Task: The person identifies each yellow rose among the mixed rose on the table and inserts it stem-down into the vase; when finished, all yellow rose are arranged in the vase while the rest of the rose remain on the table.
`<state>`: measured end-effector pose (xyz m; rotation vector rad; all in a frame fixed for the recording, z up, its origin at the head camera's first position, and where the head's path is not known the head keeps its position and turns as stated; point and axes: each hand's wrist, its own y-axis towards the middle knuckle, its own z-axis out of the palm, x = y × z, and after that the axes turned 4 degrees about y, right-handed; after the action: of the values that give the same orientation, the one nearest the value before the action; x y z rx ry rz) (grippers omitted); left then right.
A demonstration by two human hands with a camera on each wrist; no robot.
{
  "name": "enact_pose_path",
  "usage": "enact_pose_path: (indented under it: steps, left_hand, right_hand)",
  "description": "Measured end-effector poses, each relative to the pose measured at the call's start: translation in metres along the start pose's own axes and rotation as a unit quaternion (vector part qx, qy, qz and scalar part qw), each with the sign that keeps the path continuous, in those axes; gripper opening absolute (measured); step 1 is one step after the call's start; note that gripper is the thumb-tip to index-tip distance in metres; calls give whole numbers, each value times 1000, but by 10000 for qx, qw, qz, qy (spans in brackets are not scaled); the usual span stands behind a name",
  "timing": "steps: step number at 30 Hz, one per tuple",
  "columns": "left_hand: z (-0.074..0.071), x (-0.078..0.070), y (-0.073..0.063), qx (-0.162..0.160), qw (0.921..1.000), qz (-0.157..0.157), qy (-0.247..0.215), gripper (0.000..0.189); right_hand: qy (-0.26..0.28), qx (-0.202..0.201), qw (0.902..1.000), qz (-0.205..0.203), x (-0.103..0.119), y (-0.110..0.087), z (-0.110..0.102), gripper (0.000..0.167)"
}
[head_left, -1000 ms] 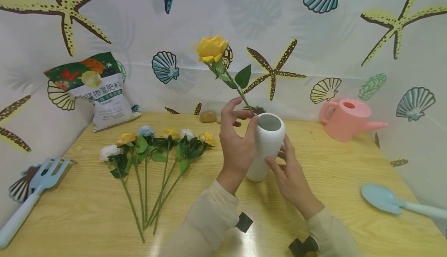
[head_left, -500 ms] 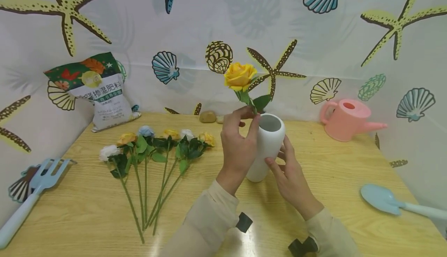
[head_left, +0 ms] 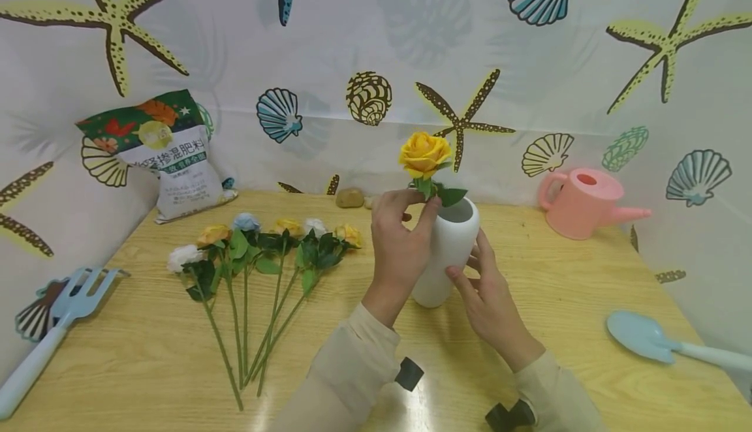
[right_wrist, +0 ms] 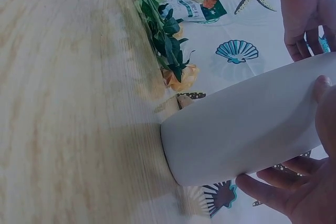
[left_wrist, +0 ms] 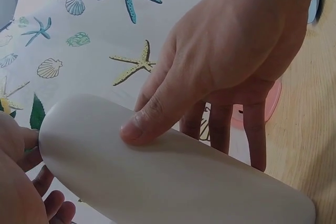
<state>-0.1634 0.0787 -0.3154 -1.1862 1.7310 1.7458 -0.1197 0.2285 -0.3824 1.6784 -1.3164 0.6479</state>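
A white vase (head_left: 448, 249) stands slightly tilted on the wooden table. My right hand (head_left: 492, 301) holds its right side, thumb on the near face and fingers behind; the right wrist view also has this hand (right_wrist: 299, 192) on the vase. At the rim, my left hand (head_left: 399, 243) pinches a yellow rose (head_left: 424, 154) just under its bloom. The rose's green leaf (head_left: 451, 196) overlaps the vase mouth, and its lower stem is hidden. In the left wrist view, my left hand (left_wrist: 18, 171) is at the rim, partly cut off.
Several roses (head_left: 273, 288) in white, yellow and blue lie left of the vase. A blue fork (head_left: 76, 301) is farther left, with a fertilizer bag (head_left: 182, 171) behind. To the right are a pink watering can (head_left: 581, 203) and a blue trowel (head_left: 643, 335). Stones (head_left: 350, 198) sit at the back.
The yellow rose has come down and to the right, from high above the vase to just over its rim. My right hand keeps its hold on the vase.
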Motion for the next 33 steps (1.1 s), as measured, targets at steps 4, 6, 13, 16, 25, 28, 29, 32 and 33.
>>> enact_pose_path:
  steps: [4, 6, 13, 16, 25, 28, 29, 32, 33]
  left_hand:
    - [-1, 3, 0, 62, 9998, -169, -45, 15]
    - [-2, 4, 0, 99, 9998, -192, -45, 16]
    - [-19, 7, -2, 570, 9979, -322, 17, 19]
    - [-30, 9, -2, 826, 9953, -509, 44, 22]
    - [-81, 31, -6, 1349, 9875, -698, 425, 24]
    - [-103, 44, -9, 1678, 9794, -927, 639, 24]
    - [-110, 47, -10, 1788, 9760, -1035, 687, 23]
    - [-130, 58, -12, 2072, 9657, -1360, 777, 25]
    - [-137, 61, -13, 2143, 9620, -1467, 843, 26]
  right_hand:
    - [-25, 12, 10000, 44, 0, 0, 1, 78]
    - [-38, 17, 10000, 54, 0, 0, 2, 79]
    - [-88, 20, 9999, 55, 0, -1, 4, 79]
    - [-106, 31, 9999, 100, -1, -1, 3, 80]
    - [-136, 55, 9999, 74, 0, -4, 1, 80]
    - [-113, 81, 9999, 72, 1, -5, 1, 80]
    - [-109, 87, 9999, 66, 1, -5, 1, 80]
    - [-100, 94, 9999, 33, 1, -4, 2, 80]
    - [-96, 92, 9999, 14, 1, -4, 2, 80]
